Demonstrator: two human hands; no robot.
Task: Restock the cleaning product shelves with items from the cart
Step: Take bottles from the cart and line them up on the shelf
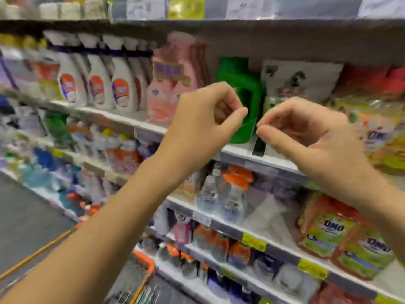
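My left hand [206, 119] and my right hand [306, 130] are raised side by side in front of the upper product shelf [122, 119]. On both, the fingers are curled in toward the thumb and nothing shows inside them. Just behind the gap between the hands, a green detergent jug [241, 84] stands upright on that shelf, apart from both hands. At the bottom of the view is the cart [145, 263], with an orange rim and wire sides. Its contents are blurred.
White detergent bottles [121, 84] and pink bottles [166, 88] stand left of the jug; a white bag [300, 77] and colourful powder bags [381, 137] stand right. Lower shelves hold clear bottles [221, 194] and OMO bags [341, 238]. Grey aisle floor [26, 216] lies left.
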